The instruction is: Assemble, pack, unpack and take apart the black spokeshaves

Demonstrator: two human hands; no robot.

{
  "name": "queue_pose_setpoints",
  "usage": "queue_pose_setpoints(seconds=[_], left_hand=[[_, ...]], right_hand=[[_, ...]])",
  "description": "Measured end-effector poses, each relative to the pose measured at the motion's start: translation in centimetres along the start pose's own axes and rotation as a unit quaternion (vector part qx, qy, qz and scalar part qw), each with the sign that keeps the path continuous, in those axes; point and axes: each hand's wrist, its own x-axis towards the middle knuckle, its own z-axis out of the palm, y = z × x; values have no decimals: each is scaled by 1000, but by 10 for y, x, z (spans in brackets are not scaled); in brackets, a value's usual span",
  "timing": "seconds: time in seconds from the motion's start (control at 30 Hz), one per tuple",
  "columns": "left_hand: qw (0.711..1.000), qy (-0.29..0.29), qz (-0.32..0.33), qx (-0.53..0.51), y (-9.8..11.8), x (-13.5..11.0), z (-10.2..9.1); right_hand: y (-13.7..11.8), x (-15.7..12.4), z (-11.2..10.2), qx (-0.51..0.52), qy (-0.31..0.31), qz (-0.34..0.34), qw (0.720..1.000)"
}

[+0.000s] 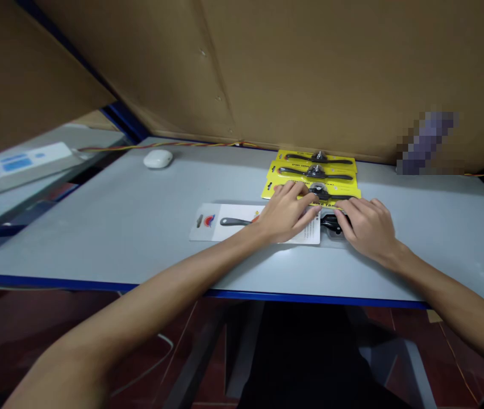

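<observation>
Front yellow spoke shave pack (321, 192), lying face up right of the desk's (97, 227) middle, toward the back edge. Left hand (288, 210) spread over its near left part; right hand (367, 227) at its near right corner, fingers bent; in either case, cannot tell whether gripping or only pressing. Touched toward both ends, probably for an even hold. Just behind, a middle yellow pack (315, 172) and a rear yellow pack (318, 158), close-set, perhaps for a clear view of every tool. Nearer the front edge, partly beneath the left hand, a white tool card (233, 230); at its right end, a black tool part (331, 223) in clear plastic, partly hidden by the right hand. Blocking reach past the back edge, a cardboard panel (310, 74). Toward the back left corner, a white rounded case (158, 159); toward the back right, a pixelated purple object (429, 139).
</observation>
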Motion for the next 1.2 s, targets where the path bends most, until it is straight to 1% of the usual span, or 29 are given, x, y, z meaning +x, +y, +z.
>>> queue_pose_setpoints(seconds=[0.07,0.13,0.17,0.23,0.33,0.4,0.43,0.47,0.5,0.53,0.6,0.63,0.67,0.7,0.73,0.83,0.9,1.0,1.2], left_hand=[[1000,-16,16,-5,1,2,0],[999,-43,26,-4,2,4,-2],[998,-52,24,2,2,6,-3],[999,-48,8,25,0,8,-6],[998,-23,-23,57,-12,10,-11],[997,-18,-45,52,-24,9,-15],[997,-16,-61,47,-30,9,-16],[996,-19,-77,44,-37,8,-18],[994,-20,-96,42,-42,7,-20],[992,-18,-118,41,-47,5,-21],[986,-2,-160,37,-54,3,-23],[985,6,-172,29,-56,2,-23],[985,12,-172,19,-58,2,-23],[987,15,-159,8,-58,1,-22],[991,16,-135,-1,-58,1,-22],[999,12,-38,-8,-56,2,-17],[1000,1,7,-12,-54,3,-13],[999,-9,40,-23,-48,5,-9],[995,31,90,0,-24,6,-8]], right_hand=[[-4,0,0,-7,-2,-8,1000],[-7,0,-1,-6,-9,-17,1000],[-7,0,-3,0,-13,-20,1000],[-4,0,-6,19,-17,-16,1000],[14,0,-11,89,-22,-3,996],[33,1,-10,176,-36,6,984],[43,2,-9,215,-40,25,975],[52,3,-8,256,-55,48,964],[61,4,-6,306,-85,75,945],[68,4,-4,363,-129,102,917],[78,5,-2,461,-224,140,847],[79,5,-1,498,-261,149,813],[79,5,0,525,-285,154,787],[78,5,0,544,-296,154,770],[75,5,-1,556,-299,152,760],[61,4,-5,573,-287,142,755],[51,4,-7,578,-278,138,755],[38,4,-8,594,-264,133,749],[24,4,1,637,-246,100,724]])
